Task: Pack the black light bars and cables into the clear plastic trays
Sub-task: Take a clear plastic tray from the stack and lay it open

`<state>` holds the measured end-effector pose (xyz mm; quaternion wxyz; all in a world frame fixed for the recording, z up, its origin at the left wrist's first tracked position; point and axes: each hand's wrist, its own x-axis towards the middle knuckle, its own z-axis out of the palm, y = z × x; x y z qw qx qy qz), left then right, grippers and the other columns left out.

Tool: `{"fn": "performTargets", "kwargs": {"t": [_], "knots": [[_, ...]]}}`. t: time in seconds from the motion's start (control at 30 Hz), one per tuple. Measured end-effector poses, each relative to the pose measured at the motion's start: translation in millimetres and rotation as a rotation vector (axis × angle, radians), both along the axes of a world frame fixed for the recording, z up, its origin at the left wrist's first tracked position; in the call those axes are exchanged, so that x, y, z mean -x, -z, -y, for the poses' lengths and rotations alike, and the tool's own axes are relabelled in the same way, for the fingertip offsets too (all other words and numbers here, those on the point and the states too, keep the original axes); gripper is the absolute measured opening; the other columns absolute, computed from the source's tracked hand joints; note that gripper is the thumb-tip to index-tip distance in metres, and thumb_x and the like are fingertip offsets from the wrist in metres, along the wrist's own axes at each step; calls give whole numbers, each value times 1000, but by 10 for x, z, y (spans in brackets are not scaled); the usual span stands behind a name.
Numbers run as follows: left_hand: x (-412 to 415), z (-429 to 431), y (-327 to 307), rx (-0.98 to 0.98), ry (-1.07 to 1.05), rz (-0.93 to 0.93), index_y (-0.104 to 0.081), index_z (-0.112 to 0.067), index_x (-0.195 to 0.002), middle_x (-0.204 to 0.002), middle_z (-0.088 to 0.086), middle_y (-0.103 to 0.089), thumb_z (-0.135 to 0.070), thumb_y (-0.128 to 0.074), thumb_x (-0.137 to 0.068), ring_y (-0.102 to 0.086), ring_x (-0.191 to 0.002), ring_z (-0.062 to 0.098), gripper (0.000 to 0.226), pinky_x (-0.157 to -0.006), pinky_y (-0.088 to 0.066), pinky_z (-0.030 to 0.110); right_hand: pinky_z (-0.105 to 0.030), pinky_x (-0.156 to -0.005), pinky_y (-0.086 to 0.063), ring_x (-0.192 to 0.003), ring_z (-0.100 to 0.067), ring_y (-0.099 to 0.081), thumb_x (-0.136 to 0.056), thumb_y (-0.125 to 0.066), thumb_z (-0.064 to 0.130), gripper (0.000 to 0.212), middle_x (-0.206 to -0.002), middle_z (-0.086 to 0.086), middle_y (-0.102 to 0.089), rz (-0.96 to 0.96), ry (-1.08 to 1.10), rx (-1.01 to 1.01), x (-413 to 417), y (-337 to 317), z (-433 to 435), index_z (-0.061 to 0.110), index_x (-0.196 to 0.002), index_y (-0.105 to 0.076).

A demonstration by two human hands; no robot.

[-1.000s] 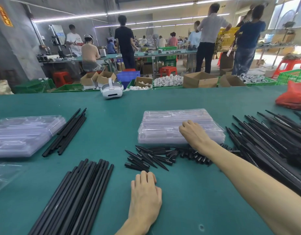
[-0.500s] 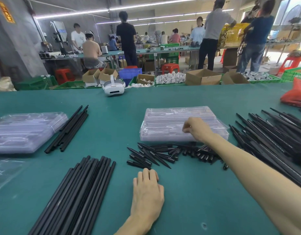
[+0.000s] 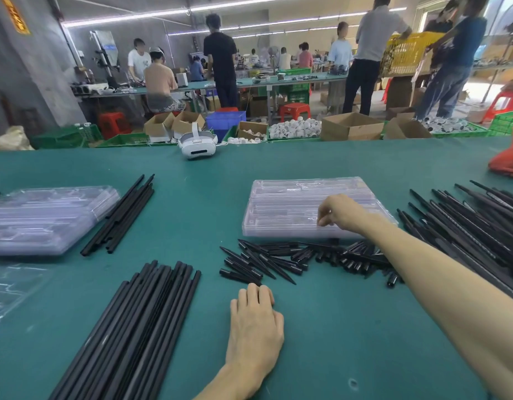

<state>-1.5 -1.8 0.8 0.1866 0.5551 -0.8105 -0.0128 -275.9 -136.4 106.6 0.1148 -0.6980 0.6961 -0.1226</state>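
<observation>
The right hand [image 3: 340,210] pinches the near long edge of the stacked clear plastic trays [image 3: 292,197] lying crosswise straight ahead; the left hand [image 3: 255,327] rests flat and released, nearer the long black light bars [image 3: 139,327] just left.

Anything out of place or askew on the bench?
A white headset sits at the far edge of the table, unrelated to the packing. The short black pieces lie strewn at mixed angles, one cap apart from the heap. The right hand pinches the tray stack; nothing looks damaged.
</observation>
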Motion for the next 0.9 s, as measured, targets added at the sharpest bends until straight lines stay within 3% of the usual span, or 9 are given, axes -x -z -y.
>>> {"fn": "performTargets", "kwargs": {"t": [0.43,0.63,0.73,0.9], "knots": [[-1,-1,12,8,-5,2,-43,-28,-99,-98,-10,-39,-26,-36,-90,-38,-90,17,12,-84,-38,32,-28,-70,-51,-70,-12,-65,-91,-69,4,12,-73,5,-69,-50,-23,9,7,4,9,10,-82,-74],[-7,-4,7,0,-6,13,-40,-29,-100,-99,-10,-37,-27,-33,-90,-35,-90,16,12,-84,-37,32,-37,-84,-58,-86,-15,-68,-93,-57,-7,23,-97,-3,-75,-127,-13,44,1,79,14,10,-89,-72],[-10,-2,4,-6,-9,15,-38,-30,-100,-99,-10,-37,-27,-33,-90,-35,-90,16,11,-85,-37,32,-40,-83,-53,-99,-25,-58,-90,-46,-13,28,-109,-8,-62,-321,-16,159,-62,138,-3,7,-102,-62],[-15,-15,2,-19,-7,19,-37,-30,-100,-100,-10,-36,-27,-32,-91,-34,-91,16,10,-85,-36,32,-37,-69,-37,-80,-26,-34,-92,-39,-6,18,-99,-14,-51,-506,88,424,-96,198,-1,6,-101,-49]]}}
